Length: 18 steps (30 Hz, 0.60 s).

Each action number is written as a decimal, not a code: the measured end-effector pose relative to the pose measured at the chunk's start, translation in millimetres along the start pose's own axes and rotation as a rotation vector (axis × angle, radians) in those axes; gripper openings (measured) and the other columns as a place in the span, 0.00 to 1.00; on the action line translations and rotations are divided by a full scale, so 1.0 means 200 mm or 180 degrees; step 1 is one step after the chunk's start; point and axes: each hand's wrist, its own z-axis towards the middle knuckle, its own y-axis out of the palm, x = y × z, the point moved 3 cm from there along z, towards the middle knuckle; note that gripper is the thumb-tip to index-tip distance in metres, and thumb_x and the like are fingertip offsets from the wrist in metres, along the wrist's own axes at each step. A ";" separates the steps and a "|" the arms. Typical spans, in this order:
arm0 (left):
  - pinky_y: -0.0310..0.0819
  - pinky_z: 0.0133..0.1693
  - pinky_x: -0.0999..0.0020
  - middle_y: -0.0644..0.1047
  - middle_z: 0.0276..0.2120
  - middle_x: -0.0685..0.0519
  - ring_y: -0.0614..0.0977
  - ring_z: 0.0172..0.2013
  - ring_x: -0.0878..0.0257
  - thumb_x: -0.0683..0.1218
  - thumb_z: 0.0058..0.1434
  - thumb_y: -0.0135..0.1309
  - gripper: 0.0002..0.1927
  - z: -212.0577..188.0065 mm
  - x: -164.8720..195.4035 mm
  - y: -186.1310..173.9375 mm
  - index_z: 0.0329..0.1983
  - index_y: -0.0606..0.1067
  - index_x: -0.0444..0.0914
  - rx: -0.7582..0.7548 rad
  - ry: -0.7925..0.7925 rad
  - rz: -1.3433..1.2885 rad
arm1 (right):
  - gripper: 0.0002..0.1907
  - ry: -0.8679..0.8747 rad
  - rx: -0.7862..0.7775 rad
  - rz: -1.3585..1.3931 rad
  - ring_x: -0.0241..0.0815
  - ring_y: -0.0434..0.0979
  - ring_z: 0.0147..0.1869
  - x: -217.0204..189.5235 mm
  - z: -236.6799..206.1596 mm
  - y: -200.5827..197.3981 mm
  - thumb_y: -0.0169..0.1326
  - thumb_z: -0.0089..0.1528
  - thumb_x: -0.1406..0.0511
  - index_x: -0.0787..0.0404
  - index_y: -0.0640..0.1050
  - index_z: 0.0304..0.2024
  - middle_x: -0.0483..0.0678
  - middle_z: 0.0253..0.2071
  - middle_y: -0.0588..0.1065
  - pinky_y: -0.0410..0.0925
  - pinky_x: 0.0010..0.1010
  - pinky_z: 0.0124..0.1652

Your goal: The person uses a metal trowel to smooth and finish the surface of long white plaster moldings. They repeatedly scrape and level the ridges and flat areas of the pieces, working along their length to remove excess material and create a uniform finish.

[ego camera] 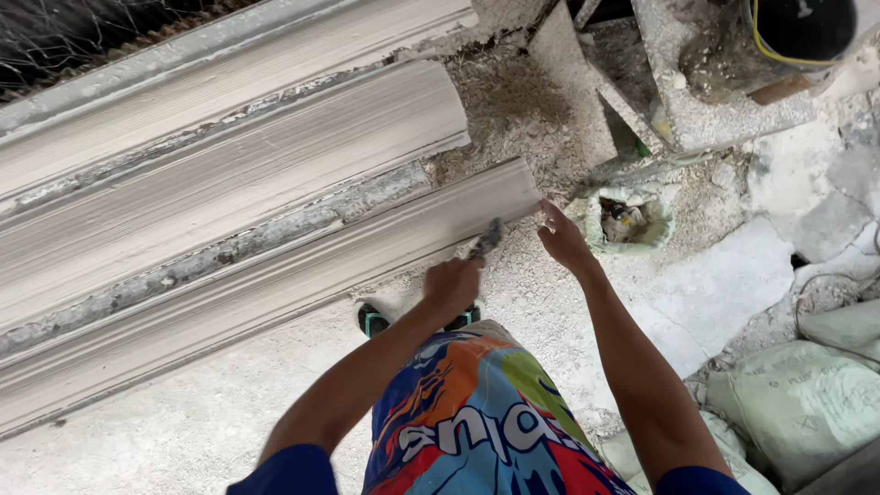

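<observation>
Plaster is drying on the long moulding (pixel 275 266), lying on the floor (pixel 183 431). Its end looks hard but crumbly, so it should be held gently. The left hand (pixel 451 286) is gripping a small tool (pixel 486 240) against that end. The right hand (pixel 564 240) is touching the end, fingers open. Farther off, a small tub (pixel 631 220) is holding scraps, and a black bucket (pixel 807 27) is sitting at the top corner.

From the head view I see my left hand (pixel 451 286) at the centre of the frame, closed around a small dark tool (pixel 486 240) whose tip touches the end of the nearest moulding (pixel 275 275). My right hand (pixel 561 240) is just right of it, fingers (pixel 553 214) spread, touching that same end. Two more mouldings (pixel 229 156) run diagonally across the upper left. A small pale tub (pixel 631 220) sits in rubble right of centre, and sacks (pixel 807 403) fill the lower right.
</observation>
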 end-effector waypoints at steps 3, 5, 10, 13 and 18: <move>0.78 0.37 0.44 0.81 0.35 0.41 0.85 0.34 0.44 0.46 0.66 0.47 0.16 0.01 0.02 0.02 0.53 0.79 0.47 -0.0111 -0.0165 0.0006 | 0.37 -0.0213 -0.0066 0.0204 0.60 0.61 0.75 0.01 0.00 -0.02 0.47 0.64 0.69 0.62 0.54 0.75 0.58 0.76 0.58 0.60 0.46 0.68; 0.78 0.37 0.45 0.82 0.34 0.40 0.85 0.34 0.45 0.46 0.66 0.45 0.18 0.01 0.04 0.03 0.57 0.78 0.49 -0.0188 -0.0253 -0.0112 | 0.36 -0.0238 0.0014 0.0339 0.60 0.62 0.75 0.02 0.00 -0.03 0.47 0.63 0.70 0.63 0.55 0.74 0.58 0.75 0.60 0.61 0.45 0.68; 0.80 0.35 0.47 0.82 0.33 0.42 0.85 0.32 0.47 0.46 0.68 0.43 0.18 0.04 0.08 0.00 0.57 0.78 0.48 0.0025 -0.0260 -0.0154 | 0.37 -0.0174 -0.0040 0.0372 0.59 0.63 0.75 0.03 0.02 -0.04 0.46 0.62 0.71 0.64 0.54 0.74 0.59 0.73 0.63 0.61 0.45 0.68; 0.80 0.33 0.46 0.81 0.33 0.40 0.85 0.31 0.45 0.48 0.65 0.46 0.18 0.05 0.08 0.00 0.55 0.79 0.48 0.0038 -0.0216 0.0059 | 0.37 -0.0276 0.0025 0.0317 0.59 0.63 0.75 0.03 0.02 -0.05 0.46 0.62 0.72 0.64 0.55 0.74 0.58 0.73 0.63 0.61 0.44 0.68; 0.80 0.37 0.46 0.82 0.33 0.42 0.85 0.32 0.46 0.45 0.66 0.45 0.19 0.09 0.08 0.03 0.56 0.79 0.48 0.0098 -0.0152 -0.0108 | 0.36 -0.0479 0.0089 0.0261 0.56 0.61 0.77 0.00 0.00 -0.07 0.46 0.62 0.72 0.64 0.55 0.73 0.59 0.72 0.64 0.61 0.42 0.68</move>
